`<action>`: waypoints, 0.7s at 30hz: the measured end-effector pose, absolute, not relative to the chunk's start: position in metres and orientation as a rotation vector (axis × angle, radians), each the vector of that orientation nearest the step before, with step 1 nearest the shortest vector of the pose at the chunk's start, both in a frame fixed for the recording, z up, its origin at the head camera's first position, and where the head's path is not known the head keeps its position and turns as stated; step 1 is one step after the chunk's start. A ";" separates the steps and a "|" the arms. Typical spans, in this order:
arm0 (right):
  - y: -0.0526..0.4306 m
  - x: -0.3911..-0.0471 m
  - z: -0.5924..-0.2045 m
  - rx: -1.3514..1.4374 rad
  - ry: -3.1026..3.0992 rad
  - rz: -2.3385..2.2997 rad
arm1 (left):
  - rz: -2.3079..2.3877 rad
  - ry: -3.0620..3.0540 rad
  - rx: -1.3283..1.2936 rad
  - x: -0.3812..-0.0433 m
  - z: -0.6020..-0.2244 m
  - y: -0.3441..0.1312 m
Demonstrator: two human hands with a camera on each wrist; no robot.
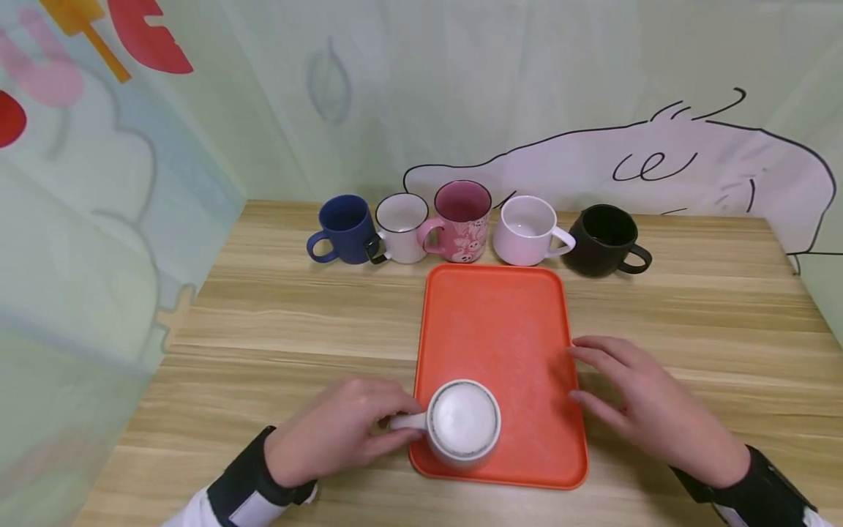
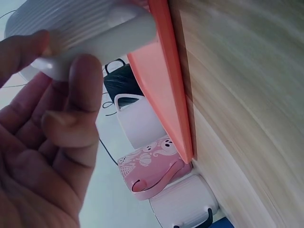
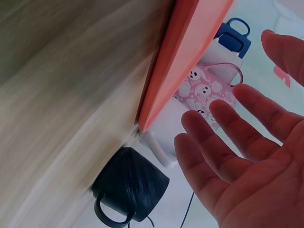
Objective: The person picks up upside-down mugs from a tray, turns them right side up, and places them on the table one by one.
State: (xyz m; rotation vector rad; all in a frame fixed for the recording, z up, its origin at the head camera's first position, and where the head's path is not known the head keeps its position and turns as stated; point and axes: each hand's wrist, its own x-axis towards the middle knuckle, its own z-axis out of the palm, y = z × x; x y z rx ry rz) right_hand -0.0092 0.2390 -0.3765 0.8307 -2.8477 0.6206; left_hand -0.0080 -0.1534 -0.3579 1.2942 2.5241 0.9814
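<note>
A white ribbed mug (image 1: 464, 423) stands upside down at the near left of the orange tray (image 1: 497, 329), its base facing up. My left hand (image 1: 349, 424) pinches its handle, which points left over the tray's rim. In the left wrist view, thumb and fingertips meet around the handle of that mug (image 2: 71, 23). My right hand (image 1: 648, 402) holds nothing; its fingers are spread at the tray's right edge, and the right wrist view shows the palm (image 3: 266, 180) with the fingers apart.
Along the back stand a blue mug (image 1: 347, 230), a white mug with a black rim (image 1: 403, 230), a pink patterned mug (image 1: 463, 223), a plain white mug (image 1: 525, 233) and a black mug (image 1: 601, 241). The tray's far edge lies close before them. A printed cloth (image 1: 527, 88) hangs behind the wooden table (image 1: 296, 329).
</note>
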 end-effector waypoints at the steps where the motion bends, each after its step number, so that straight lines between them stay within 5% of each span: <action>1: 0.238 -0.009 -0.376 0.831 -2.853 0.623 | 0.986 2.523 1.299 -0.008 -0.358 -0.153; 21: 0.233 -0.007 -0.382 0.845 -2.860 0.638 | 0.958 2.635 1.221 -0.013 -0.359 -0.151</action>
